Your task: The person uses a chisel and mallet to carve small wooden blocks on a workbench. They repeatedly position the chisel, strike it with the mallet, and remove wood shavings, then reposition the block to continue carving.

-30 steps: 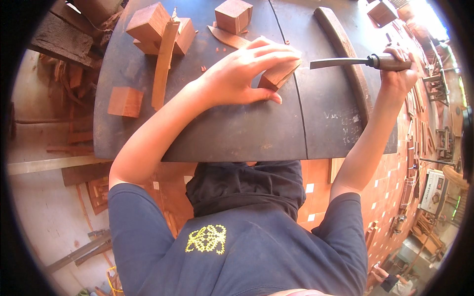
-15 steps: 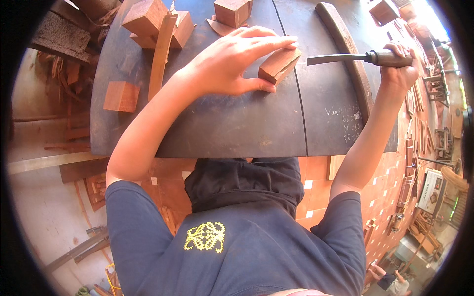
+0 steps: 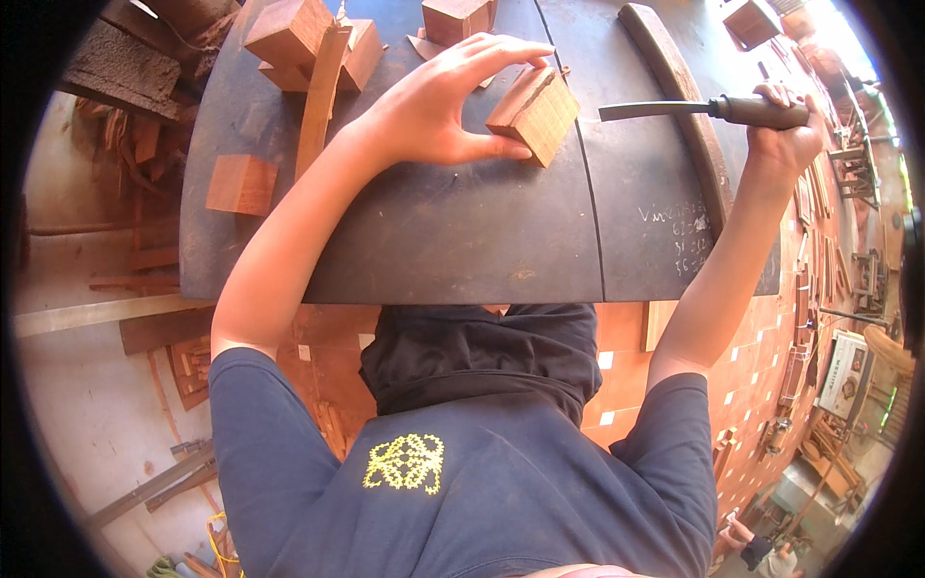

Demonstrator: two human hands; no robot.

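Observation:
My left hand (image 3: pixel 445 104) pinches a reddish-brown wooden block (image 3: pixel 546 120) between thumb and fingers, at the middle of a dark tabletop (image 3: pixel 434 241). The block is tilted, with a pale face turned up and a crack-like line along its upper left edge. To the right, my right hand (image 3: pixel 788 135) is closed around the wooden handle of a chisel (image 3: pixel 660 111). Its long, dark, slightly curved blade points left toward the block, with a gap between them.
A loose wooden cube (image 3: pixel 241 185) rests at the table's left, near a thin wood strip (image 3: pixel 321 106) leaning against stacked blocks (image 3: pixel 287 31). Another block (image 3: pixel 459 19) sits at the far side. A long dark wooden bar (image 3: pixel 674 87) lies under the blade.
My left hand has turned the block, so a broad pale face now shows, and shifted it slightly left. The chisel stays almost in place in my right hand.

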